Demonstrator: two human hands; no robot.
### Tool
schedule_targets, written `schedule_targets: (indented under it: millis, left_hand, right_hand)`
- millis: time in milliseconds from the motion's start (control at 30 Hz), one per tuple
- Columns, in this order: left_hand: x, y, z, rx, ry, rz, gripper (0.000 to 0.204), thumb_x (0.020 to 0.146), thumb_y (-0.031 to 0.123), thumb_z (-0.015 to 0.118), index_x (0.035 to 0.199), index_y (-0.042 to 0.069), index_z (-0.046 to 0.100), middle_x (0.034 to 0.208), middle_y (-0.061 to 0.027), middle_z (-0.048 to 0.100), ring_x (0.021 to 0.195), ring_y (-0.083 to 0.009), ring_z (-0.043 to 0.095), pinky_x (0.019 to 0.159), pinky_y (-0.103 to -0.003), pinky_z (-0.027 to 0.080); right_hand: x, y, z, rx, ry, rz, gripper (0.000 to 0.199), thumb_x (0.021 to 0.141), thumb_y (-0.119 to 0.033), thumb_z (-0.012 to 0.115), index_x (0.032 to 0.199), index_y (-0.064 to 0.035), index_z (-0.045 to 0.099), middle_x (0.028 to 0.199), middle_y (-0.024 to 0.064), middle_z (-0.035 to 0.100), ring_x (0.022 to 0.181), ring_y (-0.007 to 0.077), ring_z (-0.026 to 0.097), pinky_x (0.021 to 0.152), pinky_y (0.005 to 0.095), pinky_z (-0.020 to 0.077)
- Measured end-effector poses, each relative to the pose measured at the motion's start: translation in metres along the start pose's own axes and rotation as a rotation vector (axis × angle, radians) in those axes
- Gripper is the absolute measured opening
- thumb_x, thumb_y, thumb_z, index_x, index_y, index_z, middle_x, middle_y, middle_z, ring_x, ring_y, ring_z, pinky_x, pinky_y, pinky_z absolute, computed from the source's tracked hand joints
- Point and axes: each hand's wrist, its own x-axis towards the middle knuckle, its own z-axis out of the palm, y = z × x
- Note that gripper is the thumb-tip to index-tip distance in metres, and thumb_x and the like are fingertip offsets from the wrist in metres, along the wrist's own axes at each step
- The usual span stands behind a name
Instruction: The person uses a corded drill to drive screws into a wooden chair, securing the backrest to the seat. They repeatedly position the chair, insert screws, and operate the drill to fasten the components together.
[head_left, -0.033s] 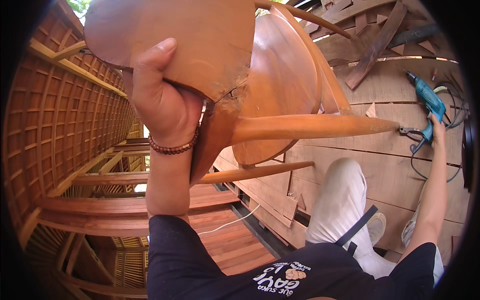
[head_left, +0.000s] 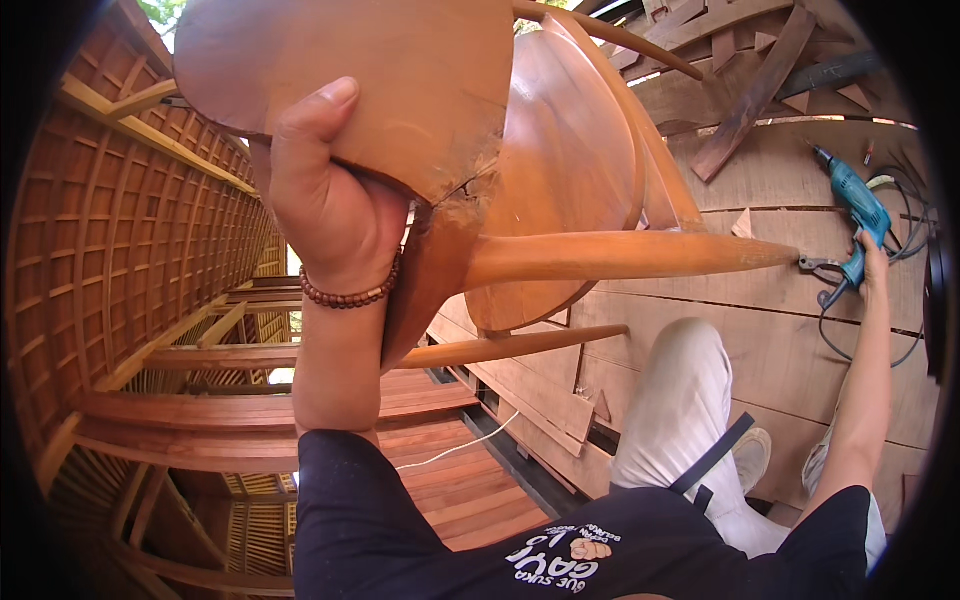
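Observation:
A brown wooden chair (head_left: 400, 90), tipped over, fills the upper middle of the head view. My left hand (head_left: 325, 190) is closed round the edge of its broad panel, thumb on the upper face and the other fingers hidden beneath. Close by that hand, the wood is cracked and rough at the joint (head_left: 470, 190), from which a tapered leg (head_left: 620, 253) runs right. At the far right my right hand (head_left: 872, 255) grips the handle of a teal power drill (head_left: 858, 195) that rests on the boards. The fingers of this hand are small and partly hidden.
Wooden boards (head_left: 650, 310) form the surface under the drill. Its dark cord (head_left: 908, 225) loops at the right edge. A small metal tool (head_left: 820, 263) lies beside the leg's tip. Wood offcuts (head_left: 755, 95) lie at the upper right. My bent knee (head_left: 685, 370) is below the chair leg.
The chair's panel and my left hand have shifted very slightly to the right. My right hand remains at the drill.

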Motion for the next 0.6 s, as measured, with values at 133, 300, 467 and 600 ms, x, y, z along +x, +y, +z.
schedule_targets:
  millis: [133,300,467,600]
  left_hand:
    - [-0.007,-0.004,-0.012,0.037,0.006,-0.013,0.039,0.085,0.011,0.059,0.121,-0.003,0.055,0.117,-0.0128,0.061,0.111,-0.0268,0.059,0.1,-0.041,0.046]
    - [-0.012,-0.005,-0.008,-0.037,-0.085,-0.027,0.039,0.085,0.011,0.061,0.121,-0.003,0.056,0.115,-0.0125,0.062,0.109,-0.0264,0.06,0.1,-0.041,0.046]
    - [0.009,0.004,0.001,0.114,0.165,0.082,0.03,0.084,0.013,0.064,0.111,-0.001,0.062,0.11,-0.0103,0.064,0.106,-0.0235,0.061,0.099,-0.041,0.047]
    - [-0.007,-0.014,-0.061,0.009,0.212,-0.11,0.031,0.086,0.013,0.064,0.112,-0.003,0.063,0.119,-0.0128,0.062,0.112,-0.0237,0.059,0.101,-0.04,0.045]
  right_hand:
    - [-0.013,0.016,0.041,0.439,0.024,0.043,0.017,0.093,-0.023,0.064,0.099,-0.008,0.058,0.086,0.0069,0.064,0.07,0.0178,0.063,0.059,0.0306,0.0524]
    - [-0.02,0.028,0.053,0.486,-0.008,0.029,0.018,0.091,-0.024,0.067,0.095,-0.0089,0.06,0.08,0.0051,0.062,0.071,0.0172,0.063,0.062,0.0296,0.052]
    - [-0.031,0.02,0.06,0.568,0.018,-0.017,0.02,0.087,-0.023,0.073,0.097,-0.0093,0.062,0.078,0.0032,0.062,0.069,0.0163,0.062,0.06,0.0305,0.0522]
    - [-0.055,0.007,0.081,0.456,0.163,-0.036,0.026,0.083,-0.024,0.079,0.094,-0.0085,0.06,0.076,0.0049,0.062,0.063,0.017,0.062,0.058,0.0304,0.0534]
